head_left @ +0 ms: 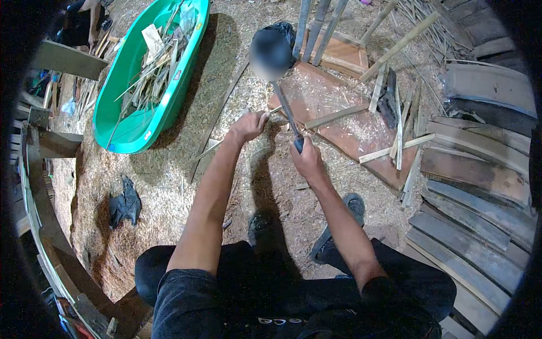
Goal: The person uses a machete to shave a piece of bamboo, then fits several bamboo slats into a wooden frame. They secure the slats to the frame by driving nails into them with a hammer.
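Note:
My right hand (309,161) is wrapped around the dark blue handle of a long knife (287,107), its narrow blade pointing away from me. To its left, my left hand (248,125) is closed on a thin wooden stick (275,110), whose pale end sticks out toward the blade. The blade tip overlaps the lower edge of a dark round thing (272,48), which is blurred. Beyond both hands lies a reddish-brown wooden panel (339,127) strewn with shavings and loose wood strips.
A green plastic tub (127,138) full of wood scraps stands at the upper left. Curved boards (474,240) are stacked along the right. A black rag (125,202) lies on the shavings. Another person's arm (93,22) shows at the top left. Poles (327,34) rise at the top.

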The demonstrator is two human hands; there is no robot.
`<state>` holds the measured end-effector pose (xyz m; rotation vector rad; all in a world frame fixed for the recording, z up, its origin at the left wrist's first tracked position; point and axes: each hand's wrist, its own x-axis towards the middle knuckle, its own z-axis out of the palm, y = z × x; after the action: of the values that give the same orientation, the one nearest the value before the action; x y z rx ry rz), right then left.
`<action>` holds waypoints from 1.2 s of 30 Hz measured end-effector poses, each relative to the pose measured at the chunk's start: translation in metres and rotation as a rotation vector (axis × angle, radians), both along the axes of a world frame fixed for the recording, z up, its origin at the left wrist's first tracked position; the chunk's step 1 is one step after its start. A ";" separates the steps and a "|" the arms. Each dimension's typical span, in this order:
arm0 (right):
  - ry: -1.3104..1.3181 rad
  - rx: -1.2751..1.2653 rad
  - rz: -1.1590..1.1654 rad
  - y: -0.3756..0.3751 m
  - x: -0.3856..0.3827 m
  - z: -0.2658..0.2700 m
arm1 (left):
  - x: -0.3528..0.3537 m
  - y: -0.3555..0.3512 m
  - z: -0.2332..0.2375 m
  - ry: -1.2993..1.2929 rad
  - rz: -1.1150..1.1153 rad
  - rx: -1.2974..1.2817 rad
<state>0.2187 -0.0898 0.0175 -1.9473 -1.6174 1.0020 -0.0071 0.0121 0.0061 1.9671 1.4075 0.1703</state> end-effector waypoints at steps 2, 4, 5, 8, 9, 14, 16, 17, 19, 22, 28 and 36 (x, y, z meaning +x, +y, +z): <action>0.094 -0.048 -0.010 0.004 0.003 -0.008 | -0.001 0.001 -0.002 0.001 -0.009 -0.018; 0.060 -0.038 -0.025 0.008 0.002 0.008 | -0.002 0.005 -0.006 0.006 -0.014 -0.009; 0.043 -0.033 -0.034 0.009 0.001 0.018 | -0.003 0.006 -0.008 0.014 -0.015 0.002; 0.158 0.369 -0.081 0.011 -0.012 0.034 | -0.002 0.006 -0.006 -0.003 -0.013 -0.007; 0.212 0.509 -0.107 0.011 -0.017 0.045 | -0.003 0.004 -0.007 -0.014 -0.010 -0.022; 0.076 0.174 -0.055 0.011 -0.014 0.045 | -0.002 0.003 -0.003 0.008 -0.008 -0.031; -0.056 0.043 0.012 0.007 -0.004 0.012 | 0.000 0.004 -0.002 0.016 0.001 -0.074; -0.118 -0.024 0.044 0.005 -0.002 0.004 | -0.001 0.005 -0.003 0.023 0.006 -0.096; -0.052 -0.042 0.024 0.003 -0.003 0.008 | -0.003 0.002 -0.005 0.017 -0.014 -0.040; 0.010 -0.003 0.025 0.006 -0.002 0.012 | -0.004 0.005 -0.006 0.000 -0.021 -0.023; 0.120 0.141 -0.040 0.007 -0.013 0.057 | -0.003 0.003 -0.002 0.017 -0.017 0.011; -0.079 -0.116 -0.024 0.003 -0.007 0.016 | -0.003 0.011 -0.004 0.028 -0.004 -0.021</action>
<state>0.2114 -0.0863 0.0340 -2.1026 -1.6058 1.0431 -0.0105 0.0228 0.0026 1.9618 1.4179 0.1266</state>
